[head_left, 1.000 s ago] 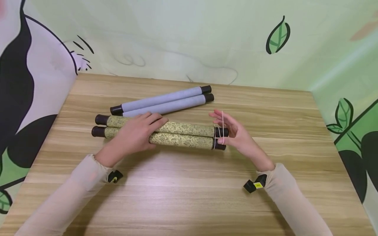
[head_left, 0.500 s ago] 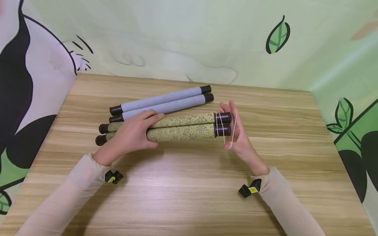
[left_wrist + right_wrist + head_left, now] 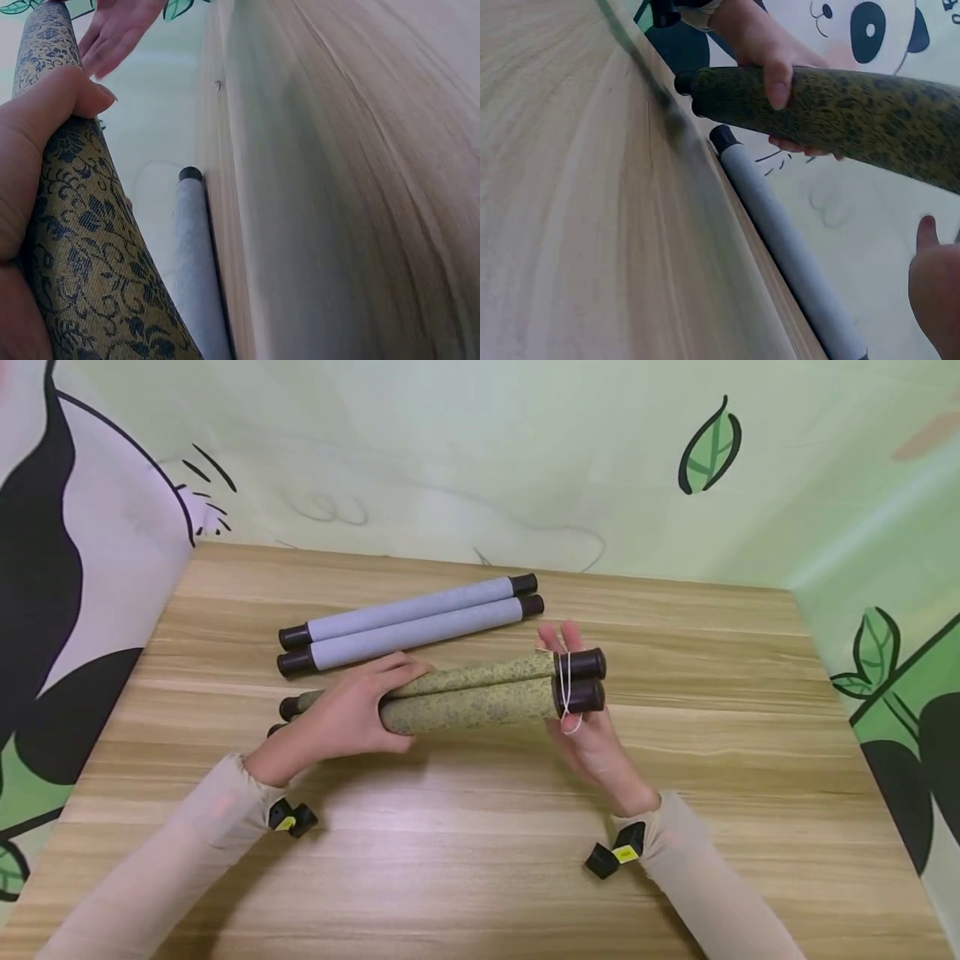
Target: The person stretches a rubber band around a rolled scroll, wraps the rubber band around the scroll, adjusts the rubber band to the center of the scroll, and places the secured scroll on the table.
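A rolled scroll in yellow-green patterned cloth (image 3: 472, 700) has two parallel rolls with black end knobs. My left hand (image 3: 348, 710) grips both rolls near their left half and holds them above the table, right end raised. In the left wrist view, the thumb lies across the patterned scroll (image 3: 97, 225). A thin white elastic band (image 3: 566, 681) loops around the right end by the knobs. My right hand (image 3: 596, 752) is behind and below that end, fingers extended upward, thumb at the loop's lower end. The right wrist view shows only part of this hand (image 3: 937, 296).
Behind lies a second scroll, light blue with black knobs (image 3: 412, 627), slanting on the wooden table (image 3: 480, 860). A printed cloth wall (image 3: 450, 460) stands along the table's back edge.
My left hand has lifted the patterned scroll and shifted it right, its right end toward the camera. My right hand opened the band beyond the knobs, then drew it back left over them.
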### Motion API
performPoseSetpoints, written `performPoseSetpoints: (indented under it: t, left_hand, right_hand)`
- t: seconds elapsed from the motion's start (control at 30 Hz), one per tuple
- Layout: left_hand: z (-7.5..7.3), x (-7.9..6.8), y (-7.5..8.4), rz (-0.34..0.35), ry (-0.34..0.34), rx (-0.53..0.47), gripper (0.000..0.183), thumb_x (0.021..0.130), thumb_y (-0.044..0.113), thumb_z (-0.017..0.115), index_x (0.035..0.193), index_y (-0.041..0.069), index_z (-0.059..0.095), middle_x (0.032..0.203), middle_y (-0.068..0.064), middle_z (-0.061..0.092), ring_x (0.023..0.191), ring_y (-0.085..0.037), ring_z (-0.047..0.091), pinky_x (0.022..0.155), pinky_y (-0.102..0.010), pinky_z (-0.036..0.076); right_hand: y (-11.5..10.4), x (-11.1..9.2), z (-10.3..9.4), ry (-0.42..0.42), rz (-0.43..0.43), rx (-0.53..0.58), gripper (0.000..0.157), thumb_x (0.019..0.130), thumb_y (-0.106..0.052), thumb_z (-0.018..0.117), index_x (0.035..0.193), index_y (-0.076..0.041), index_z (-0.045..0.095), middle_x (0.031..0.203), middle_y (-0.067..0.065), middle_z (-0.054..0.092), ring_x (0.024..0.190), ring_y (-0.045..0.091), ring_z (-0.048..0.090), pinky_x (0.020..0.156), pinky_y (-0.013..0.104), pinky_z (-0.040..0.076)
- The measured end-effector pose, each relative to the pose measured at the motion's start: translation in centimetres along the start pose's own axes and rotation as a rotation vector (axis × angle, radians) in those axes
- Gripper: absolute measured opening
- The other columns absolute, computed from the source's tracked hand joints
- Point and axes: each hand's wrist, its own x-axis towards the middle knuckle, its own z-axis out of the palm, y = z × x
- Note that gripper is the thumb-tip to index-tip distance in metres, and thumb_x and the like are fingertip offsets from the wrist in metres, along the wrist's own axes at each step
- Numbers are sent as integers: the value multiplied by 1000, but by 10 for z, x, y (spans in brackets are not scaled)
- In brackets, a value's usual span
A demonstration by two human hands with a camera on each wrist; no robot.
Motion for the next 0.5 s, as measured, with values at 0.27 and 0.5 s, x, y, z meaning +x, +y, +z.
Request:
performPoseSetpoints:
  t: [0.27, 0.5]
  left_hand:
    - [-7, -2, -8, 94, 42, 102, 88, 58, 28, 89, 139, 15, 57, 132, -6, 61, 115, -27, 63, 93, -45, 55]
    - [-9, -1, -13, 194, 12, 235, 93, 56, 32, 93, 139, 12, 57, 134, -6, 61, 119, -28, 60, 101, -45, 52]
  right_hand:
    - [-23, -3, -23, -208, 215, 240, 58, 92, -13, 61, 147, -6, 44, 162, 3, 32, 149, 14, 23, 111, 21, 39]
    - [-31, -3, -27, -59, 306, 69, 37, 96, -5, 38, 93, -15, 74, 110, -2, 66, 109, 14, 54, 98, 25, 43]
